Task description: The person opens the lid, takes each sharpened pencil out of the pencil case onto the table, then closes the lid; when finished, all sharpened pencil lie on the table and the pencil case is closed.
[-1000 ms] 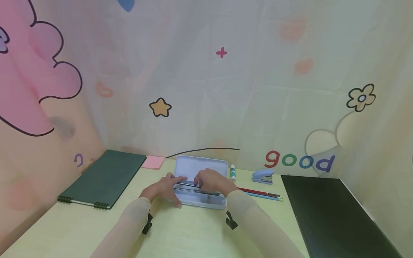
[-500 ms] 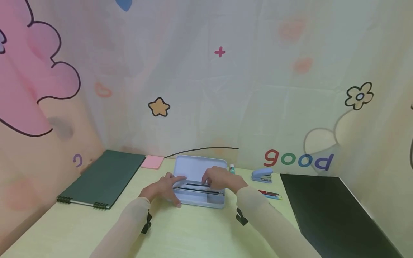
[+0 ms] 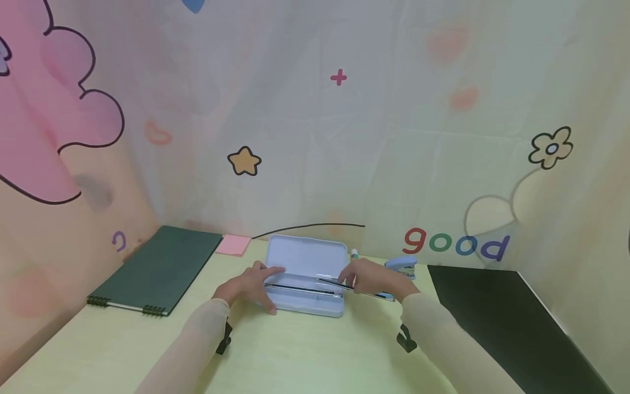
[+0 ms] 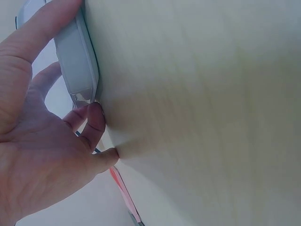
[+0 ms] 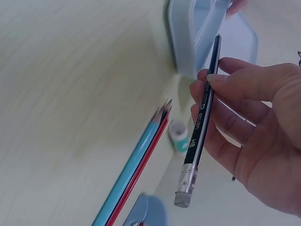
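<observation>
A pale blue pencil case (image 3: 300, 308) stands on the table with its lid (image 3: 306, 256) raised at the back. My left hand (image 3: 250, 285) grips its left end, thumb at the front edge and index finger reaching toward the lid. Between the thumb and fingers of my right hand (image 3: 368, 276) is a black HB pencil (image 5: 203, 110) with a grey eraser at its end. Its tip points toward the case, and its eraser end sticks out to the right. Another dark pencil (image 3: 297, 288) lies lengthwise in the case.
Right of the case lie a light blue pencil (image 5: 133, 160) and a red pencil (image 5: 143, 168). A glue stick (image 5: 179, 136) and a blue stapler (image 3: 401, 263) stand behind them. Pink sticky notes (image 3: 233, 245), a green spiral notebook (image 3: 157, 273) and a black mat (image 3: 512, 323) flank the area.
My right hand has moved right from inside the case to beyond its right end, bringing the black pencil out with it. The left hand has stayed on the case.
</observation>
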`<control>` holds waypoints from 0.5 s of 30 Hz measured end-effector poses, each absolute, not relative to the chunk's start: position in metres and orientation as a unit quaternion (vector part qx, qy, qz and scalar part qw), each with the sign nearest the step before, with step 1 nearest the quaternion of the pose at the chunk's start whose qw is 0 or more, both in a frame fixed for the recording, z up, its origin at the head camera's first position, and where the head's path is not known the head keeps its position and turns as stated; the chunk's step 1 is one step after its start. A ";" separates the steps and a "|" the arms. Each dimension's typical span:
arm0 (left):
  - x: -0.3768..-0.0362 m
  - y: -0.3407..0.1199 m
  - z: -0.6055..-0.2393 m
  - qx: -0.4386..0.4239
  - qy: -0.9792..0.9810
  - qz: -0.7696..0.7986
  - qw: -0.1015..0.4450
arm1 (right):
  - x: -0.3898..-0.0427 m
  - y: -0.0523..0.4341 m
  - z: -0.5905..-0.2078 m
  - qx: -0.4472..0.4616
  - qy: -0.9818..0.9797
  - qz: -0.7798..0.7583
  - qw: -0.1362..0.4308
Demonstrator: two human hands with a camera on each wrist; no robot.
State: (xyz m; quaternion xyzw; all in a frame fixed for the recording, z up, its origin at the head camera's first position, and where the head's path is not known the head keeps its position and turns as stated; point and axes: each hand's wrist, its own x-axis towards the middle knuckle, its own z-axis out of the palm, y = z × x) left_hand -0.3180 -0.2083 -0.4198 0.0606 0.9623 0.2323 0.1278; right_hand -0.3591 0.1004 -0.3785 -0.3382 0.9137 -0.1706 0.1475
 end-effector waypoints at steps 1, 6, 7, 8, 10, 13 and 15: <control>-0.318 -0.208 -0.420 0.061 0.962 0.231 0.130 | -0.360 0.107 -0.380 -0.332 0.914 -0.176 0.151; -0.318 -0.207 -0.418 0.062 0.963 0.226 0.131 | -0.363 0.139 -0.383 -0.302 0.916 -0.205 0.164; -0.318 -0.207 -0.417 0.061 0.963 0.226 0.131 | -0.363 0.145 -0.383 -0.302 0.916 -0.208 0.163; -0.318 -0.207 -0.416 0.060 0.963 0.226 0.131 | -0.363 0.150 -0.384 -0.302 0.916 -0.209 0.161; -0.317 -0.207 -0.416 0.059 0.963 0.226 0.131 | -0.363 0.160 -0.386 -0.302 0.918 -0.208 0.154; -0.317 -0.207 -0.417 0.058 0.963 0.227 0.133 | -0.362 0.172 -0.389 -0.313 0.914 -0.212 0.145; -0.316 -0.207 -0.417 0.058 0.963 0.226 0.133 | -0.359 0.177 -0.390 -0.319 0.912 -0.218 0.140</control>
